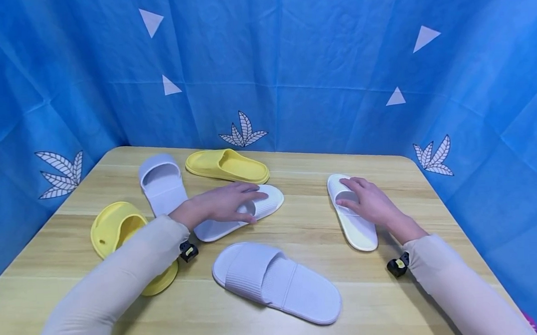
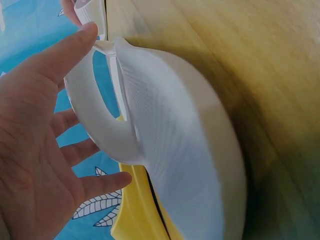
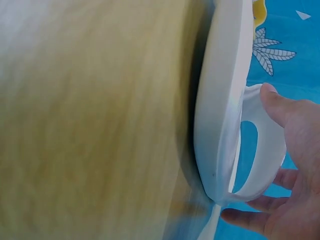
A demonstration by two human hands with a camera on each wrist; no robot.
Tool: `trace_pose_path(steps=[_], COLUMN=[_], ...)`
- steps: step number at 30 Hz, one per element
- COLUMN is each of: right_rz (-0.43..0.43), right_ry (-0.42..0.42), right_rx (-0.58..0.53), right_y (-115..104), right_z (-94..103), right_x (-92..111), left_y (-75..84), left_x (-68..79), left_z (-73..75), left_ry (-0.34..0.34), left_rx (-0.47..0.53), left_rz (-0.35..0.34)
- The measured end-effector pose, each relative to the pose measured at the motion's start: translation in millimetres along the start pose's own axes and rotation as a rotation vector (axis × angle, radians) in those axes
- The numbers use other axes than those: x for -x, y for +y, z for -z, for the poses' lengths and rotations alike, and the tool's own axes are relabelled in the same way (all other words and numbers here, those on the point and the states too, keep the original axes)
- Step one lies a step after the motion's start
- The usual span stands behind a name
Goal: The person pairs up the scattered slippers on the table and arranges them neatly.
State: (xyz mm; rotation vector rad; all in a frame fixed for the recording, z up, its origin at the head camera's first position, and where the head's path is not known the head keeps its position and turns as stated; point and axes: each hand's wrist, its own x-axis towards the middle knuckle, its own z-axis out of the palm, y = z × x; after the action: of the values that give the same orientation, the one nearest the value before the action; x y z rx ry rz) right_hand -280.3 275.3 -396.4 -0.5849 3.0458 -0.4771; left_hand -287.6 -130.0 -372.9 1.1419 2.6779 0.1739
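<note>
My left hand [image 1: 229, 203] lies over the strap of a white slipper [image 1: 213, 231] left of the table's middle. Its fingers are spread, and in the left wrist view the thumb is at the strap's edge with the other fingers beyond it. Farther right, my right hand [image 1: 371, 200] is over a second white slipper [image 1: 359, 232]. In the right wrist view, its thumb touches one side of the strap [image 3: 270, 145], while the loosely extended fingers are near the other side. Both slippers have their soles toward the table.
A pale lavender slipper [image 1: 310, 293] lies nearest the front, another [image 1: 161, 192] at the back left. One yellow slipper [image 1: 241, 166] is behind my left hand; a second yellow slipper [image 1: 109, 227] is partly hidden under my left sleeve. Blue curtain [image 1: 291, 61] surrounds the wooden table [image 1: 414, 301].
</note>
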Motion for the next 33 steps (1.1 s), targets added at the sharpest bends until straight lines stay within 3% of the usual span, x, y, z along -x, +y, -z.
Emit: trace_pose_path(steps=[14, 25, 33], right_rz=[0.03, 0.001, 0.049], right_ry=[0.069, 0.079, 0.119], right_rx=[0.041, 0.05, 0.162], right_y=[-13, -18, -23], right_z=[-3.7, -7.1, -6.8], right_x=[-5, -4, -2], left_y=[1.8, 8.8, 17.3], left_x=[-4.9, -14.5, -26.8], left_z=[-4.6, -6.5, -6.0], left_ry=[0.026, 0.065, 0.072], left_rx=[-0.019, -0.015, -0.024], left_rz=[-0.019, -0.097, -0.125])
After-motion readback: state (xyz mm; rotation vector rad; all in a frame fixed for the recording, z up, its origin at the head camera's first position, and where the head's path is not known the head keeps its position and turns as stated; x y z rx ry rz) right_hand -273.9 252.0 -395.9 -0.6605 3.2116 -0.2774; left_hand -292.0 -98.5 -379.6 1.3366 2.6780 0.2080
